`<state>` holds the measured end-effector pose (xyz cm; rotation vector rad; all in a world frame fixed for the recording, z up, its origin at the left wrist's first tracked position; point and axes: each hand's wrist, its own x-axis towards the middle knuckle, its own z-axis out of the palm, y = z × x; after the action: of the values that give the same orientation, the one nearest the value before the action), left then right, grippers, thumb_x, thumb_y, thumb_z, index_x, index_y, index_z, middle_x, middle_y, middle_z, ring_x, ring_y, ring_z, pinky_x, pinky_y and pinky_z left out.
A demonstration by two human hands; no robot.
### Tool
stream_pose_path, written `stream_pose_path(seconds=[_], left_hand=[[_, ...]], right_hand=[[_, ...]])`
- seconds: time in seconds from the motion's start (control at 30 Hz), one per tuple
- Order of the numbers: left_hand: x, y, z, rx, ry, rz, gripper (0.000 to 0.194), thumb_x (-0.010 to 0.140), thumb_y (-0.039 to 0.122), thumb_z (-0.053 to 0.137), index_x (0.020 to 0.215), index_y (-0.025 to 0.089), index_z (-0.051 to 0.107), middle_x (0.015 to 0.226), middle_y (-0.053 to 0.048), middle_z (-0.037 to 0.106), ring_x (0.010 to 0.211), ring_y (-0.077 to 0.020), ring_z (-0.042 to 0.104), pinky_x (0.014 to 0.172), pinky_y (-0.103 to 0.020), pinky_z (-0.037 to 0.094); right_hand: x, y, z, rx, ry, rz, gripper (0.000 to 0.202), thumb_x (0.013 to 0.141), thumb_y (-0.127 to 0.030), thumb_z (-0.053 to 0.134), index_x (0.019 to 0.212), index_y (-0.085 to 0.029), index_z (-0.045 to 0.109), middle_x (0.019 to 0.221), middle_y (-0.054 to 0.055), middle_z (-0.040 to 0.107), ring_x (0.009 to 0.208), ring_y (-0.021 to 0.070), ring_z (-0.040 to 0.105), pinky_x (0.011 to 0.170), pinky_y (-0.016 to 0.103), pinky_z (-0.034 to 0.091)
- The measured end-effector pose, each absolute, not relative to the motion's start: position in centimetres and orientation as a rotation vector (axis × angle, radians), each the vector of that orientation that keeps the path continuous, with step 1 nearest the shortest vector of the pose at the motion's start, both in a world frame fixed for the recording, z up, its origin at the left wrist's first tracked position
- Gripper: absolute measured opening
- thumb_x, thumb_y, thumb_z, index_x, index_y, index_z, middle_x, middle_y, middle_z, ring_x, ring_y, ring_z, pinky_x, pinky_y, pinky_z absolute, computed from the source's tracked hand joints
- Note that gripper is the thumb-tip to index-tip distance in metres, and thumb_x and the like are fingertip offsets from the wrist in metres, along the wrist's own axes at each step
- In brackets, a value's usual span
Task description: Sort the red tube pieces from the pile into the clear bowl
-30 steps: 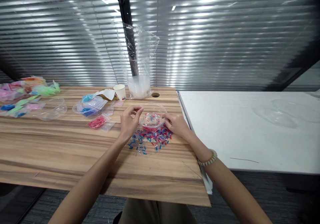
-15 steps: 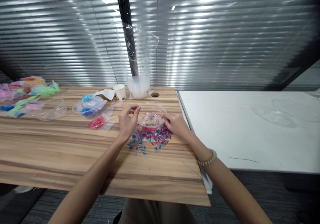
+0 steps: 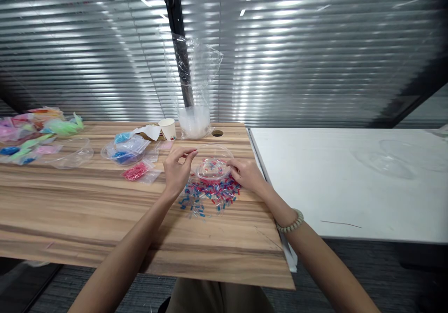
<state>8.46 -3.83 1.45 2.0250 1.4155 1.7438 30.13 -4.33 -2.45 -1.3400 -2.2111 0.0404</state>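
Right hand (image 3: 248,175) grips the clear bowl (image 3: 215,151); steady pressure avoids tipping. Left hand (image 3: 178,169), beside the bowl, is pinched, contents unclear.

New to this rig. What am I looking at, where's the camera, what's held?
No machine here: these are a person's two bare hands, seen from a camera worn on that person's head, looking forward and down.

The right hand grips the edge of a clear bowl. The left hand seems to pinch a tiny red piece, too small to identify.

On the wooden table, loose red, blue and clear bits lie on the person's side of the bowl. Further left are a packet of red pieces, a paper cup and a pile of colourful bags.
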Motion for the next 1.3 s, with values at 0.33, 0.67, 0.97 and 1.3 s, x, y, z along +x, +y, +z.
stream_pose_path(seconds=[0.33,0.67,0.97,1.3], left_hand=[[8.1,-3.4,1.7,1.811,1.460,1.776,0.019,0.078,0.032,0.059,0.081,0.017,0.070,0.083,-0.004,0.069,0.081,-0.0149,0.062,0.067,-0.023,0.048],[7.4,-2.7,1.4,1.742,1.454,1.772,0.023,0.079,0.031,0.058,0.094,0.017,0.068,0.093,-0.006,0.068,0.083,-0.0151,0.062,0.065,-0.022,0.048],[7.0,-2.3,0.9,2.108,1.504,1.424,0.017,0.077,0.027,0.057,0.085,0.018,0.069,0.087,-0.006,0.070,0.081,-0.0187,0.062,0.074,-0.031,0.048],[7.1,-2.7,-0.7,2.313,1.315,0.649,0.019,0.067,0.015,0.053,0.071,0.019,0.072,0.072,-0.004,0.070,0.065,-0.0180,0.062,0.061,-0.025,0.044]], right_hand=[[30.4,-4.2,-2.5,-1.337,-2.147,0.013,0.029,0.079,-0.013,0.045,0.099,-0.019,0.065,0.086,0.003,0.070,0.075,0.0165,0.063,0.066,0.024,0.043],[30.4,-4.8,-1.5,-1.464,-2.011,-0.054,0.025,0.080,-0.015,0.043,0.092,-0.019,0.065,0.077,0.003,0.069,0.067,0.0172,0.061,0.061,0.025,0.039],[30.7,-4.2,-2.2,-1.465,-1.775,-0.086,0.026,0.080,-0.017,0.040,0.088,-0.019,0.065,0.077,0.004,0.068,0.072,0.0181,0.061,0.068,0.026,0.043],[30.8,-4.2,-2.2,-1.433,-1.760,-0.094,0.026,0.079,-0.018,0.039,0.085,-0.018,0.064,0.070,0.003,0.066,0.064,0.0165,0.059,0.063,0.025,0.041]])
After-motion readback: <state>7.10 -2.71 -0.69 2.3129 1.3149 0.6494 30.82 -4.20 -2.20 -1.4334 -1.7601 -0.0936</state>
